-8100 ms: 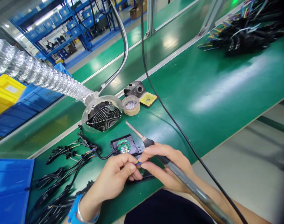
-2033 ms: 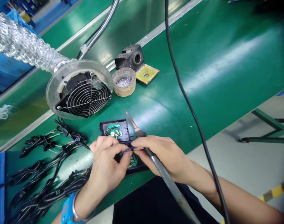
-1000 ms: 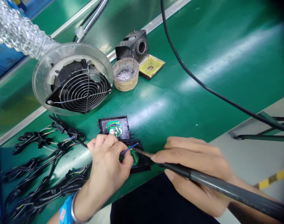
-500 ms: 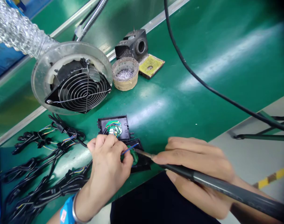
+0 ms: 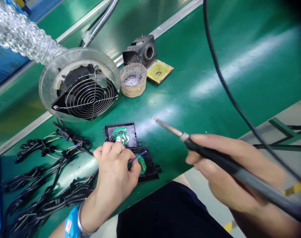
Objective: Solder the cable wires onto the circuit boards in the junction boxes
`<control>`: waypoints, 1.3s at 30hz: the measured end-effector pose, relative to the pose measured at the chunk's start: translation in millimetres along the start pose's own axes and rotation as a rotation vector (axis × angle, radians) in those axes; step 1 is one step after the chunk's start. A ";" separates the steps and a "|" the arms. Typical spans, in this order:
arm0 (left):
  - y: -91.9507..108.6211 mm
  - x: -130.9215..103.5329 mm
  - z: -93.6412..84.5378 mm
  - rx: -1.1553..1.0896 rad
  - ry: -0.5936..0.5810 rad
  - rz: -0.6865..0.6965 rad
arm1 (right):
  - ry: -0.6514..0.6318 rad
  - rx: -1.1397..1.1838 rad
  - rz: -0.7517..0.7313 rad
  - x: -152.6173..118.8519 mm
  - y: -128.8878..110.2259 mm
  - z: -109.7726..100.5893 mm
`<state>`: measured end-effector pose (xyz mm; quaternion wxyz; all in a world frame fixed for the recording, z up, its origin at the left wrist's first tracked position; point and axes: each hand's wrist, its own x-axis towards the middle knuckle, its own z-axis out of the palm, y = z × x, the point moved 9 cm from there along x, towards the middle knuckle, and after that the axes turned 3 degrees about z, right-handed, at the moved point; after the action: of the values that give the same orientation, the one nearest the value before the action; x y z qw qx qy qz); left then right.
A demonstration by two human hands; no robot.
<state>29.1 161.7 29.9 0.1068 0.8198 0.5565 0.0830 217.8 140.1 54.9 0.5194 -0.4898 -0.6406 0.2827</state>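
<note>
L hand [image 5: 118, 170] pinches blue wire [image 5: 137, 157] over nearer blk case [image 5: 152, 168], prob thumb + index, partly hidden; R hand [image 5: 227, 191] grips soldering iron [image 5: 213, 156], tip [image 5: 162, 123] apart from wire; best keep wire steady, heat off skin

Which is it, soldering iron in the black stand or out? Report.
Out: the right hand grips the soldering iron, well apart from the black stand.
</note>
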 end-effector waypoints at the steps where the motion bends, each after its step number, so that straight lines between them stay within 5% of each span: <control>1: 0.1 -0.1 -0.1 0.001 -0.001 0.001 | 0.028 0.022 0.003 -0.3 4.2 4.6; 6: 0.6 -1.2 -1.0 0.020 -0.006 -0.003 | -0.114 -0.009 -0.066 0.5 8.3 48.2; 10: -0.3 -0.7 0.4 0.018 -0.017 -0.011 | -0.137 -0.047 -0.087 1.5 8.8 62.1; 26: -1.9 -1.7 -0.1 -0.045 -0.008 -0.006 | -0.138 0.042 -0.221 -1.3 -14.4 60.4; 39: -2.2 -0.2 -1.1 -0.201 -0.090 0.008 | -0.247 -0.140 -0.253 -20.8 -0.3 78.7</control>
<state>26.8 162.5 30.4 0.2130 0.8100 0.5368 0.1016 143.1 132.3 23.4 0.4329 -0.4020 -0.7741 0.2277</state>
